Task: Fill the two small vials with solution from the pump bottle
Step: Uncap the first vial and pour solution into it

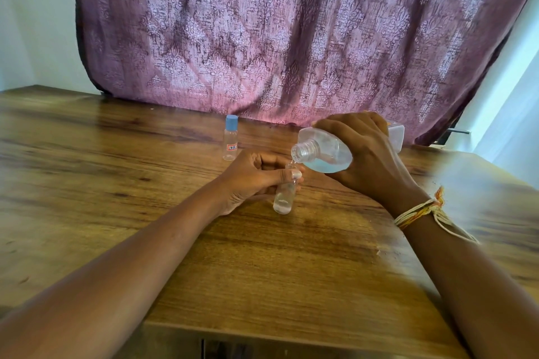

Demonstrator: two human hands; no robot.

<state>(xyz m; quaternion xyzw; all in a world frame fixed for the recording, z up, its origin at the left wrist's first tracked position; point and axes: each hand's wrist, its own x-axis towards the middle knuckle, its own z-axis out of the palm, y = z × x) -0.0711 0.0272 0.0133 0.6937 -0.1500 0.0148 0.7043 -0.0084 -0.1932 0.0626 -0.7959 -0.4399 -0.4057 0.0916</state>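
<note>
My left hand point(253, 176) grips a small clear vial point(284, 198) near its neck; the vial has no cap and tilts slightly, its base close to the wooden table point(291, 256). My right hand point(364, 154) holds the clear bottle point(323, 151) tipped almost flat, pump top off, pale blue solution pooled in its lower side. The bottle's threaded mouth sits just above the vial's opening, and a thin stream runs between them. Some clear liquid sits in the vial's bottom. A second vial point(230, 138) with a blue cap and a small label stands upright behind my left hand.
A purple patterned curtain point(291, 38) hangs along the table's far edge. The table's near edge runs across the bottom of the view. A woven thread band circles my right wrist point(420, 211).
</note>
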